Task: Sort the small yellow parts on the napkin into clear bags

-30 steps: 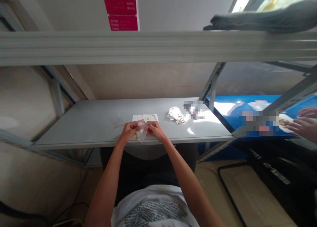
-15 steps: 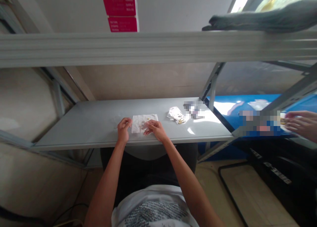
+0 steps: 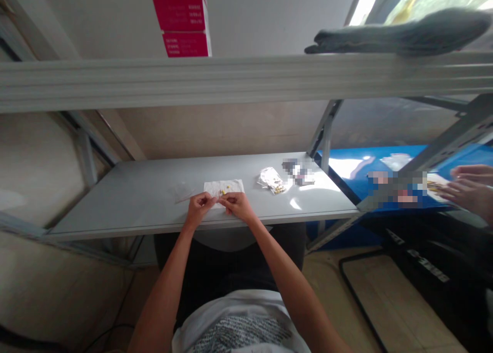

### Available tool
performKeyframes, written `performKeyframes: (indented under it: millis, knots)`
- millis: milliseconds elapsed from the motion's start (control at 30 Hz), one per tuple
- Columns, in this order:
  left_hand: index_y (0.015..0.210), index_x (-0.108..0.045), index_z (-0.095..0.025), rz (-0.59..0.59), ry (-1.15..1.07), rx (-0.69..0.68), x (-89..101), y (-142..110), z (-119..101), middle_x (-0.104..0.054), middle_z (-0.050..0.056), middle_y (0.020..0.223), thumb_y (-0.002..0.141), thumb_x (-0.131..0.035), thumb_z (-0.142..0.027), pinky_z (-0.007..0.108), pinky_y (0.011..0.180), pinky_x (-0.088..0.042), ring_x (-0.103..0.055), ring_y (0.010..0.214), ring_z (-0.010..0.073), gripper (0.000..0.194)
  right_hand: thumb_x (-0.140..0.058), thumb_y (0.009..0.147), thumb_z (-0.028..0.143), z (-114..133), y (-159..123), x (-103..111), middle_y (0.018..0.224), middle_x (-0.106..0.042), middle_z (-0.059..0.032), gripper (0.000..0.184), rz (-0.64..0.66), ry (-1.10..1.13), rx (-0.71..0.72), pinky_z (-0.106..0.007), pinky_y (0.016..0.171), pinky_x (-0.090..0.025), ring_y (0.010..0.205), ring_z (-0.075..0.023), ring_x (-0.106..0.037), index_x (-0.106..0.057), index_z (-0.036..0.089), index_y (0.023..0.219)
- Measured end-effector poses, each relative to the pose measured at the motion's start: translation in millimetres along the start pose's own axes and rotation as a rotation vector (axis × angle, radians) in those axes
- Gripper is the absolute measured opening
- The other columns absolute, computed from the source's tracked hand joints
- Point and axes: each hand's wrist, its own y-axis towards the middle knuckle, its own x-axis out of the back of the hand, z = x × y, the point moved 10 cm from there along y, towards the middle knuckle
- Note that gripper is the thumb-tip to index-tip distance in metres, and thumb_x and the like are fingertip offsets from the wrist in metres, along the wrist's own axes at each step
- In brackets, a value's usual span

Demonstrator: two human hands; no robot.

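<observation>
From where I stand, the person's left hand (image 3: 199,205) and right hand (image 3: 235,204) meet fingertip to fingertip over the near part of a white sheet (image 3: 211,185), fingers bent inward, and I can't tell whether either is closed on anything. A few small yellow pieces (image 3: 224,192) lie loose on that sheet, just beyond the fingers, so this portion looks unfinished to me. Right of it, a pile of pale packets (image 3: 270,178) with yellowish bits at its near end seems done, while a clear bag (image 3: 183,191) lies flat to the left, apparently unused.
</observation>
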Motion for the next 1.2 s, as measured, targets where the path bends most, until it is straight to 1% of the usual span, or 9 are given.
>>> performKeyframes:
  millis: [100,200,367,600,767,900,1033,1100,1200]
  knots:
    - [0.062,-0.055,-0.019,0.025,0.06,0.0,-5.2,0,-6,-0.047,-0.003,0.058,0.078,-0.077,-0.049,0.025,0.053,-0.032,-0.041,0.054,0.0101,0.041,-0.072,0.082,0.06,-2,1,-2,0.049,-0.058,0.003,0.043,0.007,-0.057,-0.003,-0.023,0.046,-0.04,0.042,-0.0119,-0.052,-0.074,0.017,0.084]
    - [0.067,-0.057,-0.018,0.025,0.098,-0.017,-6.7,0,-9,-0.053,-0.003,0.064,0.08,-0.075,-0.044,0.024,0.057,-0.035,-0.046,0.059,0.0107,0.034,-0.073,0.081,0.06,-1,1,-3,0.05,-0.057,0.0025,0.044,0.004,-0.123,0.003,-0.022,0.048,-0.037,0.045,-0.0113,-0.052,-0.073,0.017,0.079]
    - [0.075,-0.062,-0.018,0.069,0.109,-0.018,-9.9,1,-6,-0.056,-0.002,0.069,0.084,-0.069,-0.041,0.024,0.062,-0.037,-0.05,0.064,0.012,0.026,-0.076,0.079,0.059,2,1,-2,0.051,-0.057,0.0025,0.043,-0.015,-0.165,0.034,-0.023,0.051,-0.036,0.047,-0.0109,-0.05,-0.072,0.017,0.076]
    - [0.075,-0.059,-0.019,0.107,0.087,0.045,-15.3,1,-2,-0.052,-0.003,0.066,0.087,-0.063,-0.045,0.024,0.058,-0.034,-0.045,0.06,0.0114,0.03,-0.076,0.082,0.056,7,2,-1,0.052,-0.053,0.0044,0.04,-0.03,-0.204,0.073,-0.023,0.052,-0.032,0.049,-0.0104,-0.044,-0.069,0.018,0.074]
    - [0.071,-0.057,-0.018,0.162,0.118,0.052,-22.2,1,-5,-0.048,-0.003,0.062,0.09,-0.06,-0.051,0.025,0.057,-0.032,-0.043,0.058,0.0119,0.038,-0.076,0.082,0.054,6,3,0,0.061,-0.057,0.003,0.038,-0.037,-0.159,0.087,-0.023,0.054,-0.033,0.055,-0.0109,-0.045,-0.067,0.018,0.074]
    - [0.068,-0.056,-0.018,0.2,0.125,0.049,-25.1,1,-8,-0.048,-0.003,0.062,0.091,-0.057,-0.05,0.025,0.059,-0.032,-0.043,0.06,0.0123,0.04,-0.077,0.08,0.05,5,3,-2,0.064,-0.059,0.002,0.033,-0.018,-0.115,0.081,-0.023,0.054,-0.033,0.056,-0.0113,-0.045,-0.068,0.018,0.075]
    - [0.066,-0.054,-0.019,0.2,0.134,0.051,-24.4,1,-10,-0.049,-0.003,0.061,0.091,-0.056,-0.049,0.025,0.06,-0.033,-0.044,0.06,0.0124,0.039,-0.076,0.08,0.051,3,2,-2,0.062,-0.059,0.0028,0.035,-0.01,-0.095,0.043,-0.023,0.052,-0.033,0.054,-0.0109,-0.045,-0.064,0.019,0.075]
    - [0.066,-0.054,-0.019,0.191,0.13,0.063,-23.6,0,-8,-0.049,-0.003,0.061,0.089,-0.056,-0.049,0.025,0.059,-0.033,-0.043,0.058,0.012,0.039,-0.072,0.084,0.051,5,1,-3,0.057,-0.055,0.0045,0.034,0.013,-0.102,0.046,-0.023,0.052,-0.034,0.051,-0.0107,-0.045,-0.061,0.02,0.076]
    - [0.066,-0.053,-0.019,0.16,0.128,0.07,-21.3,1,-3,-0.045,-0.004,0.059,0.086,-0.058,-0.05,0.025,0.056,-0.031,-0.039,0.056,0.0113,0.037,-0.063,0.091,0.051,10,-1,-8,0.052,-0.05,0.0061,0.033,0.062,-0.1,0.051,-0.022,0.05,-0.036,0.047,-0.0106,-0.046,-0.056,0.021,0.078]
